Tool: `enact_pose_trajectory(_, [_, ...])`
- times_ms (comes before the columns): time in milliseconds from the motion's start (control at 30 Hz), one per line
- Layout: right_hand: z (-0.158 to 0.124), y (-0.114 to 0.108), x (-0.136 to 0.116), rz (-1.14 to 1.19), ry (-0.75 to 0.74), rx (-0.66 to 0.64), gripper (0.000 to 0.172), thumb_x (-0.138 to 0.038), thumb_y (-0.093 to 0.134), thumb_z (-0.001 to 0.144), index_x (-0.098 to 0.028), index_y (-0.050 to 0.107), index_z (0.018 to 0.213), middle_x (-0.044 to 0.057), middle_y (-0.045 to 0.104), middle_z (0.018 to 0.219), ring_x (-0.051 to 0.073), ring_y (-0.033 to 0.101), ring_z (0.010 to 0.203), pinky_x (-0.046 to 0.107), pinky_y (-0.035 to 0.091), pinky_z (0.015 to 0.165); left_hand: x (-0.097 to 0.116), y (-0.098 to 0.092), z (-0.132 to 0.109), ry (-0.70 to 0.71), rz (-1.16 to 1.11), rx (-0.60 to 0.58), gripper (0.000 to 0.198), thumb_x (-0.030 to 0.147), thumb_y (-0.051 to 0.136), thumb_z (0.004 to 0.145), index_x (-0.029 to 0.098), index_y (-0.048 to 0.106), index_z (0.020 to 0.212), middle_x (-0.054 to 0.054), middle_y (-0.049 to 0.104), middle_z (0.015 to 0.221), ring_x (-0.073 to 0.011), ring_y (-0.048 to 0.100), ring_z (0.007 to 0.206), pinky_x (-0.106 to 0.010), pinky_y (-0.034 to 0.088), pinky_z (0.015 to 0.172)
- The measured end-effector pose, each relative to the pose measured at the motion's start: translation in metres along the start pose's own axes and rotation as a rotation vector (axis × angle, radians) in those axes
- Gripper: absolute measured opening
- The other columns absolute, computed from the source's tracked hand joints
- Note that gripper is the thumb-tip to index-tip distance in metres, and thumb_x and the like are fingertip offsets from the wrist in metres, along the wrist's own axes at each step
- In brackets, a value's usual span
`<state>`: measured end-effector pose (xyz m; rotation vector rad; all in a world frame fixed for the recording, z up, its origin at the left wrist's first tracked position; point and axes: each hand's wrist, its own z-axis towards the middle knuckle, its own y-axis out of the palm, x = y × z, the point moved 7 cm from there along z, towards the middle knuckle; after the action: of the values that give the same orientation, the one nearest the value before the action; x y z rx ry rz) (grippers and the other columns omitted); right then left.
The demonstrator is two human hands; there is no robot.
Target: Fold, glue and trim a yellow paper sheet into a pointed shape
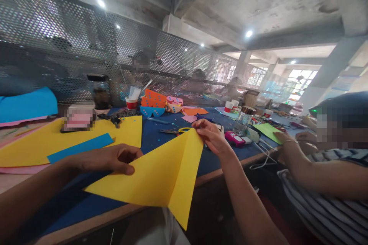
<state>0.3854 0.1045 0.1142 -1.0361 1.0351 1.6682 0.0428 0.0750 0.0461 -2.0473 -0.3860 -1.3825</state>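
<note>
A creased sheet of yellow paper (155, 172) is held up over the front edge of the table, its lower right part folded at an angle. My left hand (122, 159) pinches its left side, thumb on top and fingers hidden behind. At the upper right corner, my right hand (211, 136) grips the sheet between thumb and fingers. Just behind that corner lie scissors (175, 131) with yellow handles, partly covered by the paper. A narrow blue paper strip (82, 147) rests on a larger yellow sheet (130, 130) beyond my left forearm.
Orange and blue paper pieces (153, 103) stand behind, near a red-and-white cup (132, 102). Glass jars (244, 120) and a pink object (234, 139) are to the right. A person in a striped shirt (307, 199) sits at right, a hand by green paper (268, 132). A perforated screen (169, 61) lines the back.
</note>
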Motion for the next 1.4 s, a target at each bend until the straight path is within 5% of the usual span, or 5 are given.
enact_pose_trajectory(300, [0.009, 0.032, 0.027, 0.138, 0.059, -0.045, 0.033, -0.028, 0.094, 0.061, -0.027, 0.076, 0.089, 0.001, 0.08, 0.103, 0.021, 0.067, 0.091, 0.03, 0.057, 0.084, -0.006, 0.0, 0.009, 0.006, 0.001, 0.052, 0.064, 0.081, 0.096, 0.091, 0.032, 0.094, 0.132, -0.008, 0.093, 0.132, -0.0331, 0.086, 0.113, -0.033, 0.065, 0.094])
enact_pose_trajectory(467, [0.018, 0.051, 0.03, 0.189, 0.063, -0.082, 0.03, -0.027, 0.091, 0.063, -0.027, 0.076, 0.089, 0.0, 0.08, 0.101, 0.021, 0.068, 0.091, 0.031, 0.06, 0.086, -0.007, -0.001, 0.012, 0.002, 0.008, 0.106, 0.052, 0.075, 0.1, 0.089, 0.025, 0.085, 0.093, 0.001, 0.07, 0.076, -0.0169, 0.06, 0.07, -0.026, 0.044, 0.067])
enact_pose_trajectory(600, [0.021, 0.044, 0.034, 0.185, 0.07, -0.056, 0.029, -0.026, 0.093, 0.064, -0.026, 0.08, 0.089, 0.0, 0.082, 0.1, 0.02, 0.07, 0.09, 0.029, 0.059, 0.085, -0.011, -0.004, 0.014, 0.001, -0.006, 0.122, 0.059, 0.075, 0.101, 0.084, 0.024, 0.073, 0.085, 0.004, 0.058, 0.07, -0.0136, 0.047, 0.065, -0.026, 0.039, 0.065])
enact_pose_trajectory(867, [0.017, 0.025, 0.055, 0.072, 0.13, -0.016, 0.061, -0.075, 0.102, 0.079, -0.028, 0.088, 0.116, 0.008, 0.091, 0.119, 0.025, 0.078, 0.096, 0.037, 0.065, 0.087, -0.022, -0.003, 0.019, -0.01, -0.023, 0.103, 0.059, 0.079, 0.099, 0.087, 0.024, 0.081, 0.094, -0.002, 0.075, 0.079, -0.0165, 0.062, 0.066, -0.026, 0.047, 0.062])
enact_pose_trajectory(1400, [0.013, 0.021, 0.071, -0.238, 0.148, 0.086, 0.048, -0.061, 0.107, 0.071, -0.025, 0.082, 0.091, -0.002, 0.077, 0.074, 0.017, 0.07, 0.068, 0.03, 0.055, 0.068, -0.014, -0.024, 0.001, -0.041, 0.096, 0.223, 0.062, 0.07, 0.1, 0.086, 0.026, 0.091, 0.128, 0.0, 0.085, 0.085, -0.0212, 0.076, 0.07, -0.025, 0.051, 0.059])
